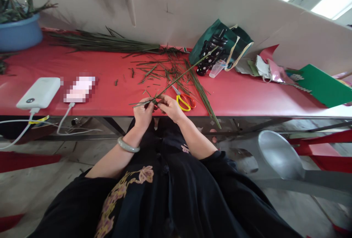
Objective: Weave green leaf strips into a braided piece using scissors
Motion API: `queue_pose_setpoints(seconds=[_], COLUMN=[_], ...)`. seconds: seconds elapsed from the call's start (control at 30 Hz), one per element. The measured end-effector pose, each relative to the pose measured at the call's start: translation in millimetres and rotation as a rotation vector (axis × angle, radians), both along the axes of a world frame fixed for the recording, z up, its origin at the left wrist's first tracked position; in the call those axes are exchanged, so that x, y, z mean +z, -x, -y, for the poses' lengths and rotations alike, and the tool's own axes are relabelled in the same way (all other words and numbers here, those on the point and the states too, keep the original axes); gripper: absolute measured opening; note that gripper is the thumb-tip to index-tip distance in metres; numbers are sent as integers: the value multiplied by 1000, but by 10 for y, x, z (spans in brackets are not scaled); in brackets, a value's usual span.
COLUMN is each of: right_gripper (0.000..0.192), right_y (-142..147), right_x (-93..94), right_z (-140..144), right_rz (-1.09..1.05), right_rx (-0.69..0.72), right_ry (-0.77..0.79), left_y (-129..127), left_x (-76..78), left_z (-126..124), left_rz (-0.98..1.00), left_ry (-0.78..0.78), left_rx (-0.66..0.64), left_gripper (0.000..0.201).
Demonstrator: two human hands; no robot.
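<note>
At the front edge of the red table [115, 100], my left hand [143, 112] is closed on several green leaf strips [137, 103], which poke out to its left. My right hand [171, 107] pinches the same strips from the other side, its fingertips close to my left ones. One long strip [189, 68] rises from between the hands toward the upper right. The spot where the strips cross is partly hidden by my fingers. Scissors [184, 100] with yellow and orange handles lie just beyond my right hand, touching neither hand.
Leaf scraps [154, 71] litter the table, with a long leaf bundle [110, 43] along the back and another [203, 93] overhanging the front edge. A power bank [40, 92] and phone [80, 89] sit left; a patterned bottle [206, 60], plastic cup [218, 68] and green bag [198, 43] stand right.
</note>
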State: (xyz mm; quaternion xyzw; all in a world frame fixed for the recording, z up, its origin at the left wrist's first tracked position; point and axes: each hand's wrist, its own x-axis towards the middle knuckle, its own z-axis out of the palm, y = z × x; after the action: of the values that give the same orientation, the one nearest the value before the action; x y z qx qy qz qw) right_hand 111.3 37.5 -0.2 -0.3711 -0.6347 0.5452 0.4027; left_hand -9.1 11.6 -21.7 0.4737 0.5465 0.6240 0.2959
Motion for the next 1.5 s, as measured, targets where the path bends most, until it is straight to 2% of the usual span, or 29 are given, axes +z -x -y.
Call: queue_pose_setpoints(seconds=[0.2,0.37,0.43,0.53,0.67,0.83,0.97,1.1,1.27,1.5], right_gripper=[31,52,49,34,26,21,17,21,23,17], right_y=[7,-53,-73,-76,-41,0,15,35,21,15], right_x=[16,90,126,163,202,339,397,273,95,91], right_z=[-6,-77,-123,-181,-201,-153,-127,-130,-170,-112], right_rz=[-17,27,74,151,290,584,746,674,573,440], right_rx=[-15,157,221,246,159,-11,-35,-77,-149,-197], right_ry=[37,102,127,99,-32,-281,-384,-408,-363,-323], left_y=[-5,-17,-15,-14,-27,-30,-3,1,-20,15], left_x=[-4,-33,-50,-64,-67,-77,-85,-92,-69,-15], left_z=[-3,-42,-64,-91,-112,-133,-143,-161,-180,-196], left_rz=[120,289,337,357,367,357,267,313,463,504], left_ry=[-57,-21,4,17,-7,-12,35,58,80,41], left_rx=[-39,-169,-202,-199,-149,-64,-70,-49,-90,-51], left_gripper=[22,21,21,21,23,24,27,26,22,19])
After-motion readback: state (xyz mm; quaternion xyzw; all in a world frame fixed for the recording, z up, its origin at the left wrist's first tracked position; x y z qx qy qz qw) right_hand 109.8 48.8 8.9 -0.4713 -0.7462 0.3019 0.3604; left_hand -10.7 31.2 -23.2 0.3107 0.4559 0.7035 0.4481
